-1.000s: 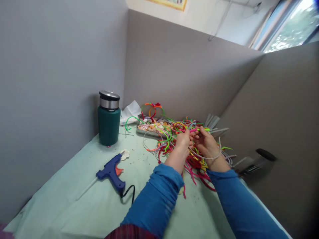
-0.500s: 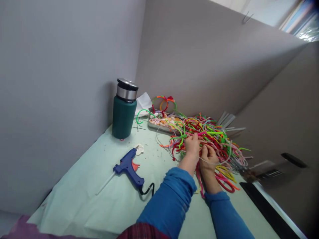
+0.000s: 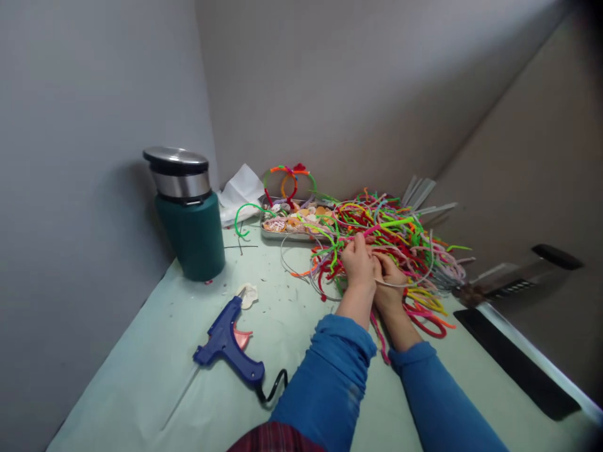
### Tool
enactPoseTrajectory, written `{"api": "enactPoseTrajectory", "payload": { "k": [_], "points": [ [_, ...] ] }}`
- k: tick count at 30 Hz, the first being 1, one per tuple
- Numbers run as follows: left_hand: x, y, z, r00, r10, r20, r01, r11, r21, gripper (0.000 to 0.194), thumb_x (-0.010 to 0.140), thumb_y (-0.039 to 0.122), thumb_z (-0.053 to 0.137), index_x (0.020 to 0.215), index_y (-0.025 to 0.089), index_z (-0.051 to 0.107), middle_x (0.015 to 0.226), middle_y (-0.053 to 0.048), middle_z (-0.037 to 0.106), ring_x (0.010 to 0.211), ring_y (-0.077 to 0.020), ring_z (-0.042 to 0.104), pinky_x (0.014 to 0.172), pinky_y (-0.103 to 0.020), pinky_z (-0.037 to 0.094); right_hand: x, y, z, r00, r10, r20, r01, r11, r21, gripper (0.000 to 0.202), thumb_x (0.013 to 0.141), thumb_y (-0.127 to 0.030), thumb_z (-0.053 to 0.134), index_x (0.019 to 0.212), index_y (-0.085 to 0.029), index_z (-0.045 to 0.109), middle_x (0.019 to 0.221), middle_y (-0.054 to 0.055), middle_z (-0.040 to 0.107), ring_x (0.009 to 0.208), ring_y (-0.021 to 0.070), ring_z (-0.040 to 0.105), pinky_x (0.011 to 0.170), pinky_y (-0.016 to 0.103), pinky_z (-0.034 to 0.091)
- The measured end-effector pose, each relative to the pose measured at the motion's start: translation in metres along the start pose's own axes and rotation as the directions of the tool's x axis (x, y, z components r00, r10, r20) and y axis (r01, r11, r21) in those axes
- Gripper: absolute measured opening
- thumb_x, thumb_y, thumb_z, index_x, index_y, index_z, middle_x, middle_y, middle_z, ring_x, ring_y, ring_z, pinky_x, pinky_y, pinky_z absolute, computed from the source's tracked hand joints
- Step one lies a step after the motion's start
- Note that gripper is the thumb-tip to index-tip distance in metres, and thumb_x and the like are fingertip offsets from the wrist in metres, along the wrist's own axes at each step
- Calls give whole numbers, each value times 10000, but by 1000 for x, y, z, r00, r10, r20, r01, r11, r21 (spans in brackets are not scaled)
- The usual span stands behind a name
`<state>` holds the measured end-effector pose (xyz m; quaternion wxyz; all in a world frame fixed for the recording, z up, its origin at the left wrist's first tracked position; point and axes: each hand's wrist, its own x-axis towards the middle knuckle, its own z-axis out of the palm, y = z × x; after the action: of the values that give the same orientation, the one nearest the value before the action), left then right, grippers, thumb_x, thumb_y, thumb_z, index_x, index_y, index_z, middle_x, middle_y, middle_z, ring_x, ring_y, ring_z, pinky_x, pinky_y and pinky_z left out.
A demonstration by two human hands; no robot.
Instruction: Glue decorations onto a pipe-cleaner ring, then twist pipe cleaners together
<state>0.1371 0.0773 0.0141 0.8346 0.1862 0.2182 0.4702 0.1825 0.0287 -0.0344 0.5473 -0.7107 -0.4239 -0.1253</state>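
Both hands meet in front of a tangled heap of colourful pipe cleaners [image 3: 391,232]. My left hand [image 3: 358,262] is closed around a pink and lime-green pipe cleaner [image 3: 393,223], which sticks out to the upper right. Beside it on the right, my right hand [image 3: 389,282] has its fingers pinched together; what lies between them is too small to make out. A pale hoop [image 3: 428,270] curves past the right hand. Pink strands [image 3: 380,336] hang below the hands on the table.
A blue glue gun [image 3: 230,348] lies on the pale-green table cover [image 3: 127,383], its tip at a white blob [image 3: 249,295]. Left of a metal tray of shells [image 3: 301,236] stands a green bottle [image 3: 191,235]. White paper [image 3: 241,188] and pipe-cleaner rings [image 3: 289,171] are at the back.
The view has shifted, with the bottle and glue gun now larger and further left. My hands have come closer together, and the pink and lime-green pipe cleaner tilts more upward.
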Motion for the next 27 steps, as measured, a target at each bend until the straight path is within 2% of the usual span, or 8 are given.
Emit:
{"api": "enactPoseTrajectory", "payload": {
  "k": [3, 7, 11, 15, 18, 20, 23, 27],
  "points": [
    [4, 1, -6, 997, 67, 40, -67, 998, -4, 370, 808, 470, 558, 634, 150, 492, 479, 74, 363, 363, -21, 278, 395, -168, 224, 1, -4, 5, 1000, 13, 26, -13, 1000, 6, 264, 835, -327, 464, 900, -170, 666, 881, 83, 700, 749, 195, 632, 710, 310, 489],
    [6, 5, -14, 997, 28, 72, -29, 999, 14, 442, 782, 528, 563, 579, 170, 403, 448, 85, 312, 321, -16, 218, 351, -186, 139, 1, -9, 7, 997, -9, 72, 9, 1000, 0, 259, 844, -293, 450, 914, -180, 672, 867, 68, 705, 739, 189, 638, 693, 291, 484],
    [5, 5, -18, 987, 75, 141, -81, 996, 34, 468, 766, 541, 576, 560, 173, 374, 439, 81, 321, 317, -16, 227, 342, -188, 137, 7, -4, 1, 989, -13, 149, 14, 1000, -3, 253, 838, -313, 474, 910, -183, 678, 846, 71, 707, 728, 194, 640, 699, 310, 490],
    [5, 1, -20, 989, 65, 135, -82, 989, 126, 486, 734, 558, 597, 543, 165, 383, 430, 81, 322, 325, -9, 217, 350, -180, 127, 25, 1, -5, 963, -3, 268, -79, 952, 295, 288, 796, -375, 557, 982, -176, 649, 966, 88, 694, 843, 206, 644, 739, 338, 510],
    [5, -4, -19, 990, 21, 139, -48, 980, 193, 430, 703, 512, 636, 567, 163, 423, 432, 80, 348, 329, -12, 220, 358, -183, 122, 35, -2, -12, 933, 38, 357, -197, 885, 421, 334, 737, -413, 634, 966, -170, 644, 918, 77, 692, 790, 196, 644, 686, 321, 518],
    [4, -7, -17, 992, 11, 127, -43, 967, 252, 364, 694, 457, 647, 588, 161, 463, 424, 77, 362, 333, -20, 242, 368, -185, 135, 37, -4, -17, 942, 56, 332, -189, 905, 382, 293, 753, -427, 625, 875, -163, 665, 827, 60, 686, 730, 178, 629, 682, 309, 507],
    [-1, -8, -9, 994, 13, 109, -51, 933, 357, 346, 695, 386, 631, 512, 159, 444, 402, 63, 360, 342, -27, 255, 382, -196, 151, 35, -3, -24, 967, 69, 246, -157, 920, 360, 276, 758, -435, 623, 823, -173, 679, 756, 35, 675, 694, 164, 614, 668, 285, 491],
    [-12, -3, 6, 997, 31, 68, -56, 915, 399, 323, 701, 280, 589, 450, 165, 422, 379, 50, 348, 358, -42, 258, 396, -218, 163, 34, 3, -28, 973, 80, 218, -161, 909, 383, 301, 751, -453, 631, 823, -165, 681, 752, 31, 667, 669, 162, 594, 636, 280, 469]
  ]
}}
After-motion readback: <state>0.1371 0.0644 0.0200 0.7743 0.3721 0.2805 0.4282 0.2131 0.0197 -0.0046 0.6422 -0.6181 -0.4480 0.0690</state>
